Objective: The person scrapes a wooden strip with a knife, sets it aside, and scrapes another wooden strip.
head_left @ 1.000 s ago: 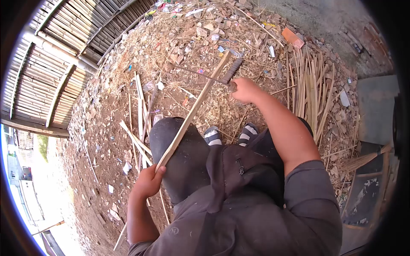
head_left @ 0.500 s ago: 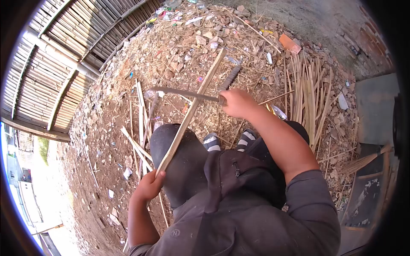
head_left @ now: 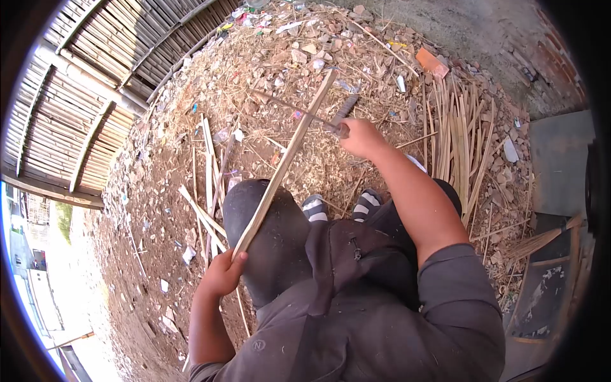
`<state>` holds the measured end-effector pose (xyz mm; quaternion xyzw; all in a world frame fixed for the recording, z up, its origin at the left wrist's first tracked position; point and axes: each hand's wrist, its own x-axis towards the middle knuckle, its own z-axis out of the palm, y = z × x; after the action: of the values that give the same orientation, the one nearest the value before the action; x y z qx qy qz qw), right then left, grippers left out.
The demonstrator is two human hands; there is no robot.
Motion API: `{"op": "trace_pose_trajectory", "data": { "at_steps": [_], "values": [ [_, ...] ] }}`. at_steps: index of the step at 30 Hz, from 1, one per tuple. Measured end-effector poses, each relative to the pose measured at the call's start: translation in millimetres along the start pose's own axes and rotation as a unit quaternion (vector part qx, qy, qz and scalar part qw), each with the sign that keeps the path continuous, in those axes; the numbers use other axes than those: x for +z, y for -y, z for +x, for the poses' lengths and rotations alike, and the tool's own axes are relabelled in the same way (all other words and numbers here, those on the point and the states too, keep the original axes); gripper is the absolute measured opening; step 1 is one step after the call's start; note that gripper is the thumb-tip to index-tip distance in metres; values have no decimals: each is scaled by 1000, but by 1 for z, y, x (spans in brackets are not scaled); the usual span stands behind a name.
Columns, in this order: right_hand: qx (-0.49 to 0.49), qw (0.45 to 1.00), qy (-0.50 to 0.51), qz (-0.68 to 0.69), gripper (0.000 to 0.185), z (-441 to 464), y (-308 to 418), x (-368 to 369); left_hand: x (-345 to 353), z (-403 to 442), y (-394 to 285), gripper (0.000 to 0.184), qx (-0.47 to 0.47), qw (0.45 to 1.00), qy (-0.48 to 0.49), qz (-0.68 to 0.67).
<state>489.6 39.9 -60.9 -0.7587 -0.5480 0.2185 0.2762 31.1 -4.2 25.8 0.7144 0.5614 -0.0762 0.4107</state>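
Observation:
My left hand (head_left: 225, 272) is closed round the near end of a long split bamboo strip (head_left: 280, 170). The strip slants up and away across my left knee, its far end raised above the ground. In my right hand (head_left: 361, 138) is the handle of a long machete (head_left: 289, 105), its thin dark blade pointing left and crossing the strip near its far end. Whether the blade touches the strip, I cannot tell. A ridged dark bar (head_left: 347, 108) lies on the ground just beyond my right hand.
A heap of split bamboo strips (head_left: 461, 137) lies to the right, and several more strips (head_left: 209, 159) lie left of my knee. Rubble and litter cover the ground around an orange brick (head_left: 432, 64). A bamboo fence (head_left: 70, 121) stands left; a twig broom (head_left: 541, 240) rests at right.
My right hand has shifted slightly away and to the right. The machete blade has moved farther along the strip toward its far end and turned more edge-on. The left hand stays put.

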Motion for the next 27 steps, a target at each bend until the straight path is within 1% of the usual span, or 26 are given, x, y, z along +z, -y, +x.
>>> {"op": "trace_pose_trajectory", "data": {
  "at_steps": [1,2,4,5,6,8,9,11,12,13,15,16,18,19,22,23,26,27],
  "values": [
    [18,999,28,-33,23,6,-4,-4,-4,4,-9,50,-17,1000,1,-11],
    [7,998,20,-53,23,9,-7,-6,-9,4,-15,50,-38,999,5,-20],
    [-8,995,16,-93,23,-2,5,-15,-6,4,-8,50,-42,997,6,-66],
    [-49,995,2,-89,24,-10,14,-19,-4,5,-3,49,-46,996,11,-81],
    [-90,988,17,-126,25,-20,27,-21,-4,5,0,49,-52,994,19,-92],
    [-174,962,46,-204,25,-30,47,-25,-4,6,4,49,4,999,5,-40],
    [-196,950,51,-239,24,-31,48,-29,-3,7,6,49,31,999,-4,-17],
    [-40,993,50,-96,23,-20,19,-28,2,0,10,49,9,1000,-10,-15],
    [34,998,35,-28,23,-5,1,-32,1,8,6,49,12,1000,-23,-15],
    [-12,996,5,-91,23,-1,-5,-32,-4,8,0,50,-10,999,-10,-36],
    [-22,996,-18,-90,23,-6,-6,-25,-12,2,-10,51,-63,994,24,-81],
    [-27,995,-32,-88,23,-9,2,-25,-11,5,-6,51,-53,995,28,-77],
    [-96,986,15,-134,23,-21,26,-27,-10,8,5,52,-38,996,41,-65],
    [-132,978,40,-158,24,-24,33,-28,-8,6,2,53,-39,997,29,-52],
    [-68,992,24,-100,24,-5,-3,-27,-9,7,11,53,-27,999,35,-22],
    [-12,999,-37,-13,23,7,-29,-21,-6,6,12,53,-29,999,20,-38],
    [-15,992,-38,-123,23,0,-7,-33,-15,4,13,54,-57,997,44,-38],
    [-43,993,-41,-104,25,0,-9,-27,-13,7,17,54,-51,997,40,-41]
  ]
}}
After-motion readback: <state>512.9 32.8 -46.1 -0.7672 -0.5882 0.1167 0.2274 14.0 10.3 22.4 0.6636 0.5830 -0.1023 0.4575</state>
